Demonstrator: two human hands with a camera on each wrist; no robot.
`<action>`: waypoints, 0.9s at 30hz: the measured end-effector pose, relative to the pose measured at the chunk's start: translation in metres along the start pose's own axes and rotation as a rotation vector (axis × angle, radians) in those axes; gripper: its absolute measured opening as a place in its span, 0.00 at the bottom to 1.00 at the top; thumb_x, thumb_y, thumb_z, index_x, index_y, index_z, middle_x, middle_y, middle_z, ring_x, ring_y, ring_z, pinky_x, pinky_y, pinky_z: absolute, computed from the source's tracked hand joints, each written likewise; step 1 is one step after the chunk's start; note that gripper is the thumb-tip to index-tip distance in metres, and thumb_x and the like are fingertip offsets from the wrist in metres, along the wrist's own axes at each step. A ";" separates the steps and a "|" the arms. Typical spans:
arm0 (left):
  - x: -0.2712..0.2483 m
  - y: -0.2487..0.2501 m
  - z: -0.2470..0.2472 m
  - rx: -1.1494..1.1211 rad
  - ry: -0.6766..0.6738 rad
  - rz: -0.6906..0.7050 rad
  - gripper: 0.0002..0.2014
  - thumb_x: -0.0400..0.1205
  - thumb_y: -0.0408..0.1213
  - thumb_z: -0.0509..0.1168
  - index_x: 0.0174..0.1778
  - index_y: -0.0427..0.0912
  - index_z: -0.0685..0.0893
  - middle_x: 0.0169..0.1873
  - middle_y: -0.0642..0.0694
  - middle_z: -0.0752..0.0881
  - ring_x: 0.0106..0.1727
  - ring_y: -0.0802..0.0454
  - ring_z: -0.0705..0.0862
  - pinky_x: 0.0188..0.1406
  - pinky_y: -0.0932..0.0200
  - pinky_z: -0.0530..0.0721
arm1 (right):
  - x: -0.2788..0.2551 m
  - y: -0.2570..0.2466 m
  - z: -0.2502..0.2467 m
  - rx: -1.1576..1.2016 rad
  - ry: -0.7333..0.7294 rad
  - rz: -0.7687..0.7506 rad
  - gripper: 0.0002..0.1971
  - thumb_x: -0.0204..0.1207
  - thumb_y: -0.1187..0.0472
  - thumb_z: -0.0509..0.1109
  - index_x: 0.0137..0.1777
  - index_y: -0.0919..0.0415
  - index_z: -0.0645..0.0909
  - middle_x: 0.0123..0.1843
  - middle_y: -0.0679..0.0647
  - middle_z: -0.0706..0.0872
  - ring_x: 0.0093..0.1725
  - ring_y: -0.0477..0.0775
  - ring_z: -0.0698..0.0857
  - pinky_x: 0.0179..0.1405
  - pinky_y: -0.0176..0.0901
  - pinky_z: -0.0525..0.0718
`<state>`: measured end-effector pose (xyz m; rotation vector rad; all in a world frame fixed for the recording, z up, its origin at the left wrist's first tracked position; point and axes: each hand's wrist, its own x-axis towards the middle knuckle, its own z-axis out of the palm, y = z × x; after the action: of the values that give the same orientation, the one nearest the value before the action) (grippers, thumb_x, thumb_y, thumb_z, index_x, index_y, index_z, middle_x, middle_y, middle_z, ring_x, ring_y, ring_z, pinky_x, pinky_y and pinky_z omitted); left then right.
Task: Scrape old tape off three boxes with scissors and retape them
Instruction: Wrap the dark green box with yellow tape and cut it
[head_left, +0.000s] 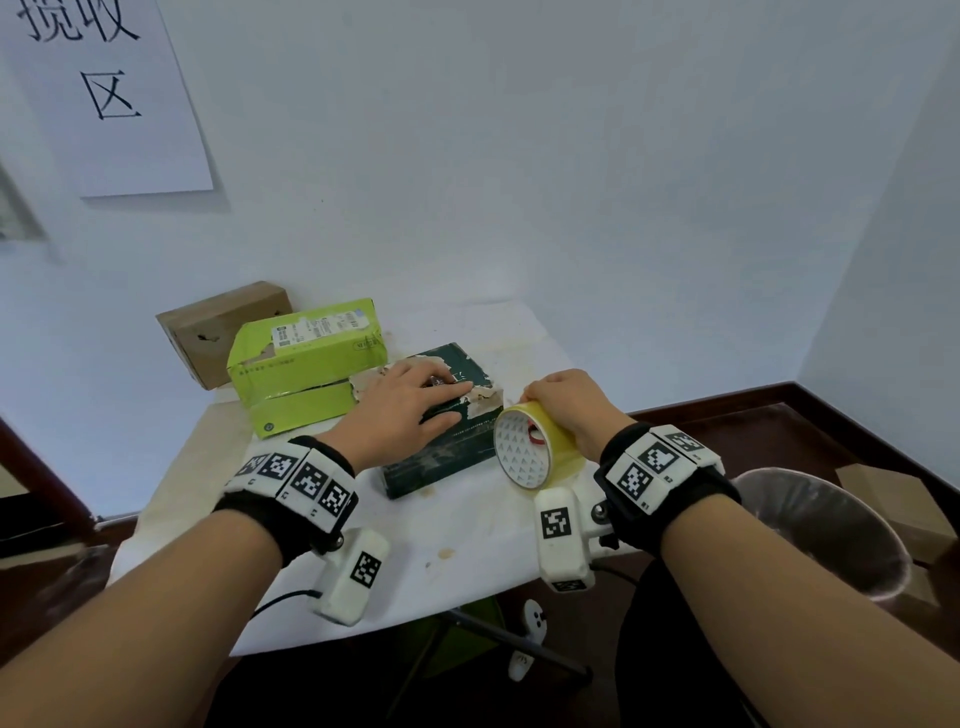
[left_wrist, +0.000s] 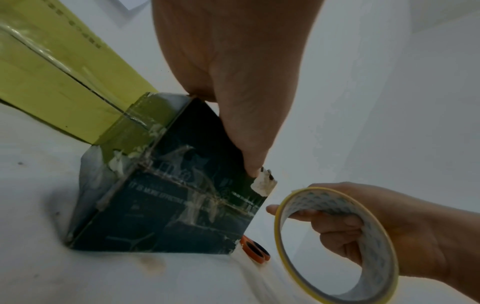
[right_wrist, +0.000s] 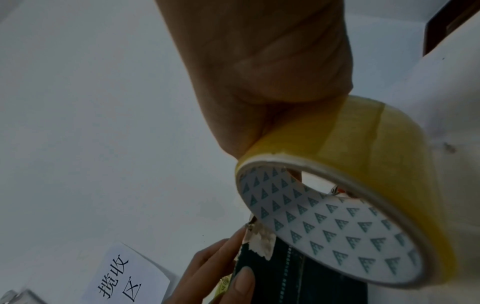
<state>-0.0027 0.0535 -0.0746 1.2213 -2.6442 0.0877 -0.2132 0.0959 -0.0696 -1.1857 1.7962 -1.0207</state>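
Right hand (head_left: 563, 402) gripping tape roll (head_left: 524, 449), left hand (head_left: 400, 402) on dark box (head_left: 441, 457)

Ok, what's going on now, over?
Left hand flat on dark green box. Right hand grips yellow tape roll beside it. Orange-handled scissors lie on table by box. Nothing blocking.

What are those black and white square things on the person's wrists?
Each bare forearm wears a black wristband ringed with white blocks printed with black square codes. A white camera pod, also coded, hangs beneath each wrist. A thin black cable trails from the left pod.
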 end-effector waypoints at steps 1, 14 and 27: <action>0.000 0.001 0.000 0.007 -0.005 -0.005 0.23 0.86 0.52 0.56 0.79 0.61 0.67 0.73 0.52 0.71 0.73 0.49 0.66 0.72 0.51 0.67 | 0.000 0.000 0.000 -0.006 0.002 -0.003 0.09 0.76 0.60 0.68 0.45 0.66 0.87 0.48 0.62 0.87 0.52 0.61 0.83 0.54 0.52 0.82; 0.004 0.018 -0.006 -0.034 -0.002 -0.082 0.20 0.85 0.57 0.52 0.75 0.69 0.69 0.67 0.51 0.73 0.68 0.47 0.70 0.68 0.39 0.71 | -0.002 0.004 -0.003 0.021 0.046 -0.014 0.09 0.76 0.61 0.67 0.37 0.61 0.85 0.44 0.59 0.86 0.50 0.60 0.83 0.54 0.52 0.82; 0.027 0.040 0.013 -0.357 0.308 -0.155 0.07 0.79 0.43 0.70 0.45 0.43 0.87 0.43 0.49 0.80 0.47 0.53 0.74 0.43 0.61 0.72 | -0.003 0.006 -0.012 -0.016 0.069 -0.024 0.08 0.76 0.62 0.67 0.37 0.62 0.85 0.44 0.60 0.86 0.52 0.62 0.83 0.56 0.52 0.81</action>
<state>-0.0522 0.0574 -0.0793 1.1766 -2.1781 -0.1983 -0.2248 0.1032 -0.0693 -1.1972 1.8511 -1.0749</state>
